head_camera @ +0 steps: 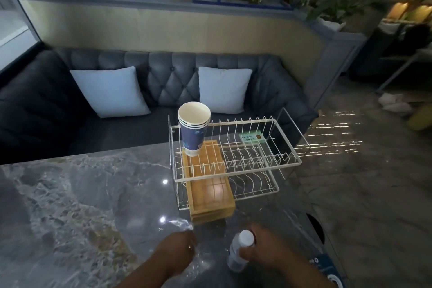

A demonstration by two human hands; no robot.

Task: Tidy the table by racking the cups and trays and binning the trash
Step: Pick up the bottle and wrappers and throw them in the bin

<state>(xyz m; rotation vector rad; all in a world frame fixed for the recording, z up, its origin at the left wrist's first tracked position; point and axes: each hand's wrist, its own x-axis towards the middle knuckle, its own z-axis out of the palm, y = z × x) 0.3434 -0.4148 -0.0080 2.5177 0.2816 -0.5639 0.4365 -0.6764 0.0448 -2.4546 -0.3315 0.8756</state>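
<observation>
A white two-tier wire rack (236, 166) stands on the grey marble table (81, 194). A stack of blue paper cups (194, 128) sits upright on the rack's upper tier at its left end. Wooden trays (210, 196), stacked, lie in the lower tier and stick out toward me. My right hand (264, 250) grips a clear plastic bottle with a white cap (238, 252) near the table's front edge. My left hand (177, 250) holds crumpled clear plastic wrap (182, 224), which shows only faintly.
A grey tufted sofa (163, 77) with two white cushions runs behind the table. The table's right edge falls off to a tiled floor (362, 182). A dark round bin opening (316, 227) shows just past that edge. Plants line the ledge above.
</observation>
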